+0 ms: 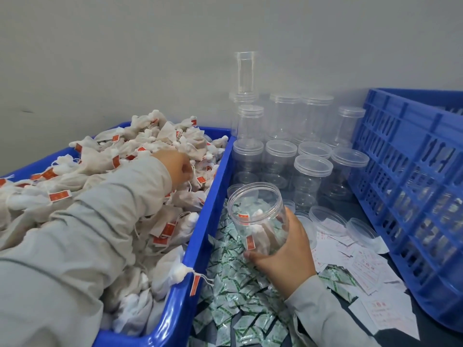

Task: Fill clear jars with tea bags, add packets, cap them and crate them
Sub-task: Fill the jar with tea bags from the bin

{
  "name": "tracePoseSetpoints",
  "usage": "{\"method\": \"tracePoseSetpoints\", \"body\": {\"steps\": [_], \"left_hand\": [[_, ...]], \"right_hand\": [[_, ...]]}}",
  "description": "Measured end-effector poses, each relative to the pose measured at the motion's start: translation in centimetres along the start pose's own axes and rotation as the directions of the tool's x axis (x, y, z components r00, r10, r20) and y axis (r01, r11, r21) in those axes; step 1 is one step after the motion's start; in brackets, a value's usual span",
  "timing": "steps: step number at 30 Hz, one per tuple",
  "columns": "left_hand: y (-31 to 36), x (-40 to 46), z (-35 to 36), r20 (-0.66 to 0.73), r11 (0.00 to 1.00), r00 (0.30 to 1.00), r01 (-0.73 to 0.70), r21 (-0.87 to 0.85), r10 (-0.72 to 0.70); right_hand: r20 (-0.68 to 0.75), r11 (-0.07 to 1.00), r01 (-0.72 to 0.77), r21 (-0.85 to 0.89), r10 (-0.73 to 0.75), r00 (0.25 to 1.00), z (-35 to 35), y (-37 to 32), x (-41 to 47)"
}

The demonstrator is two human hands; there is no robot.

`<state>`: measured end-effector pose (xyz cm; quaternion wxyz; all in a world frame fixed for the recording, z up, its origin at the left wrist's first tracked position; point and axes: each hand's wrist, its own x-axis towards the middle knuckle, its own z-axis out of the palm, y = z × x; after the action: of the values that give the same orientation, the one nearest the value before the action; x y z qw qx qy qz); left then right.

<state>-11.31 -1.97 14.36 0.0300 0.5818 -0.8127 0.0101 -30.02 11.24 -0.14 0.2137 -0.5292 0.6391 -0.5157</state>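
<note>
My right hand (285,251) grips an open clear jar (258,216), tilted toward me, with a few tea bags inside. It hangs over a heap of green-and-white packets (240,296). My left hand (176,167) reaches into the blue bin (200,236) heaped with white tea bags (140,146) with red tags. Its fingers curl down among the bags; whether they hold one is hidden. Loose clear lids (327,217) lie right of the jar.
Several capped empty jars (312,176) stand at the back against the wall, some stacked. A large blue slatted crate (413,196) stands at the right. White paper slips (368,269) lie on the dark table beside the packets.
</note>
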Motion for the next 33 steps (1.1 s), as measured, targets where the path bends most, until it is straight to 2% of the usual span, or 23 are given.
{"method": "tracePoseSetpoints", "body": {"steps": [3, 8, 12, 15, 18, 20, 21, 22, 24, 26, 27, 28, 31, 33], "left_hand": [[0.1, 0.0, 1.0, 0.212, 0.991, 0.977, -0.017, 0.134, -0.012], [0.1, 0.0, 0.8, 0.268, 1.0, 0.963, -0.007, 0.019, 0.001], [-0.4, -0.1, 1.2, 0.344, 0.984, 0.939, -0.067, 0.168, 0.006], [-0.4, 0.1, 1.4, 0.289, 0.987, 0.957, -0.041, 0.158, -0.007], [-0.1, 0.2, 0.5, 0.153, 0.994, 0.988, 0.009, 0.111, -0.026], [-0.2, 0.1, -0.4, -0.009, 0.997, 0.998, 0.054, -0.057, -0.055], [-0.2, -0.2, -0.8, -0.097, 0.976, 0.993, 0.048, -0.212, -0.07], [0.0, -0.5, -1.3, -0.18, 0.925, 0.981, -0.001, -0.38, -0.072], [0.7, -1.6, -2.0, -0.234, 0.72, 0.972, -0.162, -0.675, -0.001], [1.9, -2.9, -2.2, -0.225, 0.525, 0.957, -0.289, -0.8, 0.183], [2.4, -3.3, -2.1, -0.216, 0.512, 0.938, -0.331, -0.793, 0.272], [2.9, -3.7, -1.9, -0.203, 0.538, 0.92, -0.363, -0.761, 0.334], [4.1, -3.9, -0.5, -0.216, 0.703, 0.896, -0.439, -0.559, 0.388], [4.6, -4.0, 0.1, -0.237, 0.739, 0.875, -0.483, -0.471, 0.421]], "right_hand": [[-0.004, 1.0, -0.003, -0.007, 0.003, 1.0, 0.0, 0.0, 0.0], [-0.017, 1.0, 0.0, 0.014, 0.001, 1.0, -0.1, -0.2, 0.0], [-0.03, 0.998, 0.025, -0.063, -0.027, 0.999, -0.2, -0.3, -0.1], [-0.025, 0.997, 0.025, -0.077, -0.027, 0.999, -0.2, -0.6, -0.2], [-0.018, 0.997, 0.024, -0.073, -0.025, 1.0, -0.2, -0.7, -0.2], [-0.002, 0.999, 0.016, -0.051, -0.016, 1.0, -0.3, -0.8, -0.2], [0.007, 0.999, 0.011, -0.036, -0.011, 1.0, -0.3, -0.8, -0.2], [0.018, 1.0, 0.002, -0.014, -0.002, 1.0, -0.2, -0.8, -0.2], [0.037, 0.999, -0.02, 0.046, 0.019, 0.999, 0.0, -0.7, -0.2], [0.041, 0.998, -0.021, 0.058, 0.019, 0.999, 0.1, -0.5, -0.3], [0.042, 0.999, -0.012, 0.046, 0.01, 0.999, 0.2, -0.5, -0.3], [0.041, 1.0, 0.003, 0.029, -0.004, 0.999, 0.2, -0.4, -0.3], [0.039, 1.0, 0.024, 0.014, -0.025, 0.999, 0.4, -0.4, -0.2], [0.045, 0.999, 0.006, 0.043, -0.008, 0.999, 0.4, -0.5, -0.2]]}}
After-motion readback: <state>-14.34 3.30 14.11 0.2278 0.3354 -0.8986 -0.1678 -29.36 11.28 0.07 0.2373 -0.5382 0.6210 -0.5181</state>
